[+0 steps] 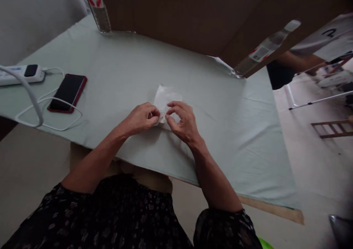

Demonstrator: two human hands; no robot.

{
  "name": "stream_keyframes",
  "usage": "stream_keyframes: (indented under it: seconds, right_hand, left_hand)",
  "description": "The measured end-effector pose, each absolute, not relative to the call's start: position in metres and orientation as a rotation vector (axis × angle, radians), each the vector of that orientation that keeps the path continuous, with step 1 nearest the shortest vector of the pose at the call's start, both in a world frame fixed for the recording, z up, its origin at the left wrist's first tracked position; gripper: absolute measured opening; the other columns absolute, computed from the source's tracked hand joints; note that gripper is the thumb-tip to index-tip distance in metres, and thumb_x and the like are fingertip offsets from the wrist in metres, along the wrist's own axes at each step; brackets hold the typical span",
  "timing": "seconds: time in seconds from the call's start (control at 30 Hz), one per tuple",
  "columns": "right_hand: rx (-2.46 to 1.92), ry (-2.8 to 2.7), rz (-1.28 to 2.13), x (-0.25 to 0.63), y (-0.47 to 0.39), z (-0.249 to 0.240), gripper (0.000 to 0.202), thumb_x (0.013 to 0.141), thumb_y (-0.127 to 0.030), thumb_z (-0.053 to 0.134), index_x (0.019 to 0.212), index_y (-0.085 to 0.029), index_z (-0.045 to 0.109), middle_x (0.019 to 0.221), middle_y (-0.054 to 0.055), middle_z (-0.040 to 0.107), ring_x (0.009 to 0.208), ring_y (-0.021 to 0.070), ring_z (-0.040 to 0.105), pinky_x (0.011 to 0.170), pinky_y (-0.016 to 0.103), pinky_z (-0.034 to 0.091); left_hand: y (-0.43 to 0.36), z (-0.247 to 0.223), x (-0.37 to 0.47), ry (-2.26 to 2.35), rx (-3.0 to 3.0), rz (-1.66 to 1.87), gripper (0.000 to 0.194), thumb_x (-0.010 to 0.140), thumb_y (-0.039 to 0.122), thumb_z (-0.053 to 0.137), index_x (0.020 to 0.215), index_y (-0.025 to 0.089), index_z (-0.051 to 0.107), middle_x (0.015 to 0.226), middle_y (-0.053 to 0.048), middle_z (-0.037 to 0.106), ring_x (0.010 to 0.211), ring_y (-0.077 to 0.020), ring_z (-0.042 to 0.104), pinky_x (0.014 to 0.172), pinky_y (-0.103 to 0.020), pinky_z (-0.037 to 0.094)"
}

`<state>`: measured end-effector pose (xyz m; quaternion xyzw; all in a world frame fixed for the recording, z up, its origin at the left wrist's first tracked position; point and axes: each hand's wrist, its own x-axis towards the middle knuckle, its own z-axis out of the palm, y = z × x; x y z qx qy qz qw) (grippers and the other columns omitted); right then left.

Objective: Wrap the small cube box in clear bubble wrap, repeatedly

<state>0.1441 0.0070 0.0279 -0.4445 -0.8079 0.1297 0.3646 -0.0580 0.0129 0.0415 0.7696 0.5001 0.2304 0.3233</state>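
Note:
A small, clear plastic bag [167, 94] lies flat on the pale green tablecloth, in front of me. At its near edge, my left hand [143, 116] pinches a corner between thumb and forefinger. My right hand [184, 122] is curled on the other side, its thumb and finger brought close together at the same edge. Between the two sets of fingertips shows a small whitish crumpled bit [162, 118], too small to make out; it may be part of the bag.
A phone [67, 93] with a red case and white cable lies left, by a power strip [20, 74]. Brown cardboard panels [171, 17] stand at the back, with a plastic bottle [99, 14] at left and another bottle [264, 50] at right. Beyond the right edge is another person's arm [299, 61].

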Motion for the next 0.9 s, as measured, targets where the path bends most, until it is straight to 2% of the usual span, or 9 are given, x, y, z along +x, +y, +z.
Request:
stream_keyframes:
  seconds: [0.13,0.23,0.33,0.43,0.53,0.7,0.9]
  right_hand:
    - [-1.456,-1.852,0.349,0.170,0.002,0.038,0.015,0.087,-0.036,0.058,0.089,-0.022,0.062,0.101,0.007,0.071,0.090,0.0225,0.067,0.085,0.041,0.051]
    - [-1.742,-1.795,0.606,0.190,-0.008,0.034,0.043,0.083,-0.054,0.064,0.107,-0.020,0.062,0.092,0.007,0.072,0.069,0.0202,0.065,0.073,0.039,0.053]
    - [-1.856,-1.749,0.820,0.196,-0.015,0.023,0.070,0.080,-0.064,0.064,0.129,-0.015,0.054,0.089,0.007,0.072,0.067,0.0210,0.066,0.069,0.038,0.053]
    - [-1.817,-1.721,0.848,0.188,-0.015,0.011,0.085,0.078,-0.067,0.065,0.142,-0.014,0.045,0.086,0.006,0.071,0.069,0.0214,0.066,0.067,0.036,0.053]
    - [-1.745,-1.703,0.792,0.175,-0.009,0.001,0.086,0.077,-0.062,0.068,0.144,-0.014,0.042,0.080,0.002,0.068,0.068,0.0213,0.065,0.067,0.036,0.052]
    - [-1.566,-1.596,0.748,0.156,-0.002,-0.001,0.071,0.081,-0.042,0.066,0.142,-0.018,0.041,0.076,-0.002,0.066,0.066,0.0180,0.060,0.068,0.035,0.052]
    - [-1.472,-1.501,0.852,0.130,-0.002,0.008,0.068,0.083,-0.037,0.063,0.144,-0.019,0.040,0.079,-0.001,0.069,0.064,0.0163,0.061,0.064,0.033,0.053]
  left_hand:
    - [0.007,0.033,-0.051,1.379,2.121,0.673,0.020,0.084,0.025,0.058,0.099,0.017,0.069,0.107,-0.007,0.063,0.069,-0.0120,0.055,0.075,-0.030,0.050]
    - [0.005,0.029,-0.051,1.394,2.128,0.689,0.026,0.084,0.024,0.059,0.108,0.018,0.067,0.115,-0.008,0.061,0.068,-0.0106,0.054,0.075,-0.029,0.050]
    - [0.002,0.027,-0.051,1.393,2.161,0.664,0.025,0.085,0.024,0.059,0.108,0.017,0.067,0.115,-0.008,0.061,0.072,-0.0121,0.056,0.077,-0.030,0.051]
    - [-0.001,0.027,-0.048,1.420,2.207,0.642,0.026,0.086,0.026,0.057,0.109,0.018,0.066,0.114,-0.008,0.061,0.076,-0.0143,0.058,0.078,-0.030,0.052]
    - [-0.004,0.029,-0.044,1.457,2.243,0.606,0.025,0.086,0.025,0.057,0.109,0.019,0.067,0.114,-0.009,0.060,0.077,-0.0149,0.058,0.078,-0.031,0.052]
    - [-0.003,0.033,-0.041,1.510,2.263,0.520,0.023,0.087,0.026,0.058,0.106,0.019,0.070,0.112,-0.009,0.060,0.080,-0.0171,0.060,0.078,-0.032,0.052]
    - [0.001,0.033,-0.037,1.508,2.231,0.493,0.024,0.086,0.025,0.060,0.106,0.018,0.071,0.110,-0.010,0.059,0.090,-0.0212,0.062,0.083,-0.034,0.052]
